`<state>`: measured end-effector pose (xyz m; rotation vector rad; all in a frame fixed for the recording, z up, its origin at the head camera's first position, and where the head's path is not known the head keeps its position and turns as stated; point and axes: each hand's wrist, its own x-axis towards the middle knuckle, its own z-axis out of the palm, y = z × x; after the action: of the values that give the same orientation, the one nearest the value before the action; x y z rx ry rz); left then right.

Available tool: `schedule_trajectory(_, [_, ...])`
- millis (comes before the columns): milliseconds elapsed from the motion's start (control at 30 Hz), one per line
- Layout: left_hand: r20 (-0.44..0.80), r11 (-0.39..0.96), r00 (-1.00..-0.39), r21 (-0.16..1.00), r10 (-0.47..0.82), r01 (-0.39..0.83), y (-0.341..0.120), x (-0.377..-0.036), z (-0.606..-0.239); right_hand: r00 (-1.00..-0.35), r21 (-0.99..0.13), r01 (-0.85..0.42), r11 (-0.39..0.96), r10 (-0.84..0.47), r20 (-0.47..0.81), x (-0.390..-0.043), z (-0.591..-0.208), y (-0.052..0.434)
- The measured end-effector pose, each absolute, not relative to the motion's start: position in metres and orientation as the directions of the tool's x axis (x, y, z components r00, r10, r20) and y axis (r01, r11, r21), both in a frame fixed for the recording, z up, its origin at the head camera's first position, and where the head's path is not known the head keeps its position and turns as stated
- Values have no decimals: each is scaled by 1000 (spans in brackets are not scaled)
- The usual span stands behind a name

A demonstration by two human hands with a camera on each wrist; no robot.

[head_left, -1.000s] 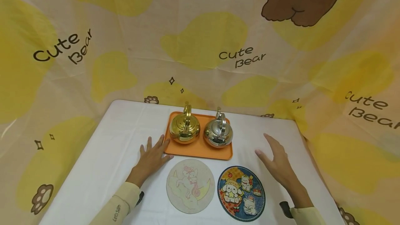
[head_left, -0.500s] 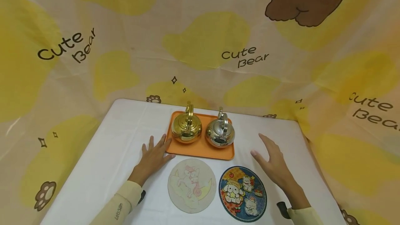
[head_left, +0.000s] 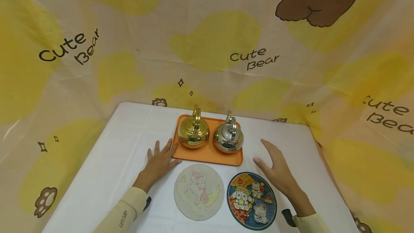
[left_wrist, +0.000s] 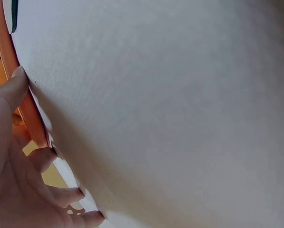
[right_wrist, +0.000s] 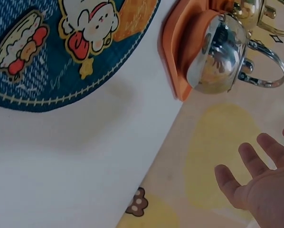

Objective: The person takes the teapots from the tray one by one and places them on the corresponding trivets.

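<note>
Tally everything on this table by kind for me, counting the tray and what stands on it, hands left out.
Kettles: 2 (gold kettle, silver kettle)
Trays: 1 (orange tray)
Round mats: 2 (pale mat, blue patterned mat)
Total: 5

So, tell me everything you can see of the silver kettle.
The silver kettle is round-bellied, with a lid on top and an arched handle above; its shiny, mirror-like surface looks like metal. It stands upright on the orange tray, beside the gold kettle with a narrow gap between. Only the tray appears to touch it; the right hand is apart from it. Its inside is hidden.
</note>
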<state>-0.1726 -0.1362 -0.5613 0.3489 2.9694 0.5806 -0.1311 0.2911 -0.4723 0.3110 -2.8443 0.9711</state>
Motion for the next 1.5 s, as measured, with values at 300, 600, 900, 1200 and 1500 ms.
schedule_trajectory(300, [-56, 902, -970, 384, 237, 198, -136, -173, -562, -972, -608, -235, 759, -169, 165, -131, -474, 275])
schedule_trajectory(600, [-72, 904, -968, 379, 241, 197, -136, -173, -560, -967, -640, -253, 725, -192, 165, -131, -476, 265])
schedule_trajectory(900, [-61, 908, -969, 369, 238, 199, -136, -173, -560, -963, -654, -270, 707, -208, 173, -130, -475, 256])
schedule_trajectory(1200, [-77, 908, -970, 376, 230, 185, -134, -173, -559, -953, -691, -301, 657, -232, 195, -131, -473, 246])
schedule_trajectory(1500, [-85, 909, -970, 377, 228, 180, -134, -173, -559, -942, -731, -329, 598, -262, 210, -134, -470, 235])
